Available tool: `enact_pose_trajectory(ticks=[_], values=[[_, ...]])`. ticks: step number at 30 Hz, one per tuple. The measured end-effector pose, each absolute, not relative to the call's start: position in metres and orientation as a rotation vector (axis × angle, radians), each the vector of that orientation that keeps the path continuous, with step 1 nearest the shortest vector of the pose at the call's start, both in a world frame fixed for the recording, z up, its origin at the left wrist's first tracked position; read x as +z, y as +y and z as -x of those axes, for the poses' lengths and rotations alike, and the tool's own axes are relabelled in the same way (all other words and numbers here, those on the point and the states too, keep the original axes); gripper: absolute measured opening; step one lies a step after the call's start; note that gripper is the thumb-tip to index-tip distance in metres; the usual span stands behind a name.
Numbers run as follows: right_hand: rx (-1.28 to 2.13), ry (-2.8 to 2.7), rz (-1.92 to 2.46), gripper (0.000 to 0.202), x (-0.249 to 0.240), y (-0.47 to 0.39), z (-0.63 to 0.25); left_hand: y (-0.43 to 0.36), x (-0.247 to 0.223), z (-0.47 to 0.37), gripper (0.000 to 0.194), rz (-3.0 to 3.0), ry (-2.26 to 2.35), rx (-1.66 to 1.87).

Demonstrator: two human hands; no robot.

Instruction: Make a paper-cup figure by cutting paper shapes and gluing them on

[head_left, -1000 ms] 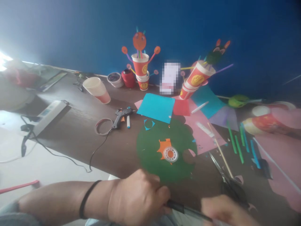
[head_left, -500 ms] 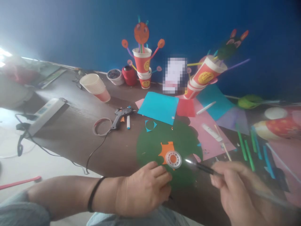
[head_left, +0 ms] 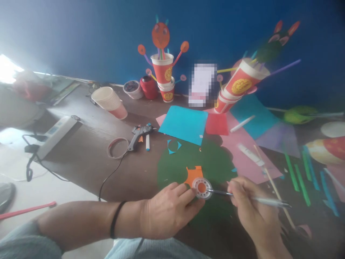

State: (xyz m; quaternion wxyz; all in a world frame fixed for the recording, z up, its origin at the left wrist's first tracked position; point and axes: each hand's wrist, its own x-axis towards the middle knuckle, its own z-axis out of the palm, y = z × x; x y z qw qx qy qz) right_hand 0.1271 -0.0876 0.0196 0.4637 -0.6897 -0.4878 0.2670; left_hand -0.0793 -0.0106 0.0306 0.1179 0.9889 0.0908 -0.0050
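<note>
A round white plastic ring with holes (head_left: 208, 194) lies on a scrap of orange paper (head_left: 193, 175), over a green paper sheet (head_left: 172, 162). My left hand (head_left: 171, 212) is closed, its curled fingertips gripping the ring's left edge and the paper. In my right hand (head_left: 249, 205) is a slim pen (head_left: 219, 192), held between thumb and fingers. Its tip reaches the inner opening of the ring, where orange paper shows through. My left thumb tip is close below the ring.
A glue gun (head_left: 138, 136) and a tape roll (head_left: 118, 148) lie left of the papers. Blue paper (head_left: 184, 124) and pink paper (head_left: 250, 153) lie beyond. Stacked cups (head_left: 111, 104), a cup figure (head_left: 163, 72) and a leaning cup figure (head_left: 239, 82) stand at the back.
My right hand has brought the pen leftward and down, its tip now at the ring's inner opening. My left fingers have moved up against the ring. The view has shifted slightly.
</note>
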Motion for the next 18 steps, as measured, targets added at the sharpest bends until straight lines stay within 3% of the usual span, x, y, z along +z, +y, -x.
enact_pose_trajectory(ticks=[9,18], values=[[0.575,-1.418,1.721,0.033,0.0165,-0.0805,-0.1266,-0.0156,0.0235,0.0727,0.058,-2.958,0.391,-0.104],[0.486,-1.131,1.76,0.036,0.0136,-0.0874,-0.1299,-0.0156,0.0221,0.0715,0.063,-2.89,0.392,-0.13]])
